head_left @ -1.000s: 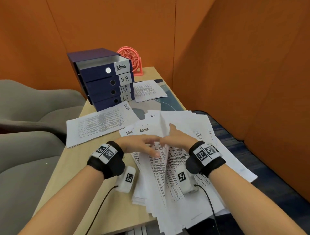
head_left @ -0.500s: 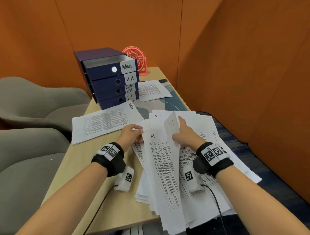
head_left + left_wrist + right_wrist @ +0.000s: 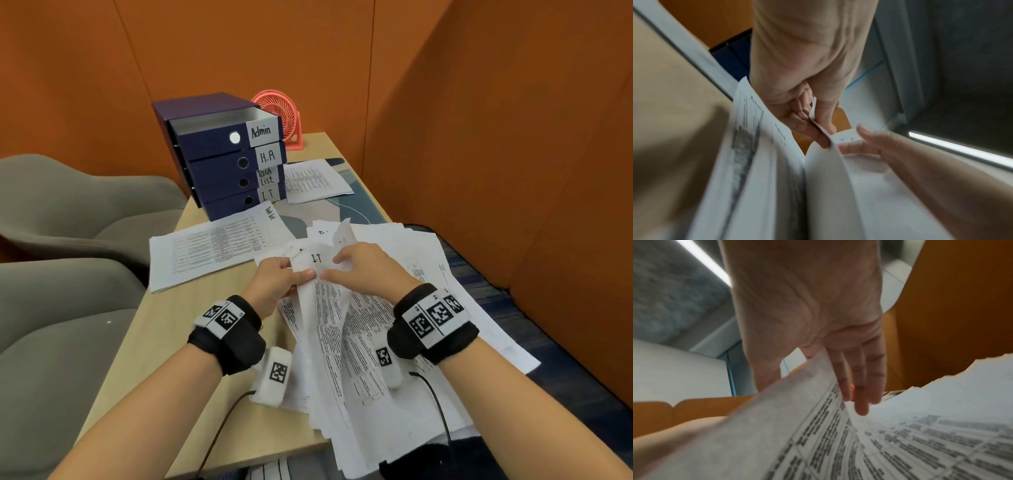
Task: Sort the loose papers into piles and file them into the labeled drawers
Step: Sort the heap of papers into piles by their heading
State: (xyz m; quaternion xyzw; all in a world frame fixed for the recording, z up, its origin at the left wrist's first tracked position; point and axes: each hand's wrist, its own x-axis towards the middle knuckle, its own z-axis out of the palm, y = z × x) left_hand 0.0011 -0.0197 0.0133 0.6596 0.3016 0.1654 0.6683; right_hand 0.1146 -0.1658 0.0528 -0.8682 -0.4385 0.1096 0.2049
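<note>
A sheet marked "I.T" (image 3: 317, 259) is lifted off the loose paper pile (image 3: 421, 308) at the table's right. My left hand (image 3: 301, 274) pinches its top left edge; the left wrist view shows thumb and finger of that left hand (image 3: 822, 131) clamped on the paper. My right hand (image 3: 332, 268) holds the same sheet's top from the right, thumb over it and fingers (image 3: 859, 386) straight behind it. The blue drawer unit (image 3: 219, 164) stands at the back, labeled Admin, H.R, Task List and I.T. Its top Admin drawer (image 3: 209, 137) is pulled out.
A sorted stack headed "Task list" (image 3: 212, 251) lies left of my hands, and another stack (image 3: 315, 180) lies right of the drawers. A pink fan (image 3: 282, 114) stands behind them. Grey chairs (image 3: 68, 325) flank the table (image 3: 154, 342); orange partitions close the back and right.
My right hand dropped the sheet it was folding up and moved left. Both hands now meet on the top edge of the I.T sheet, which has risen off the pile.
</note>
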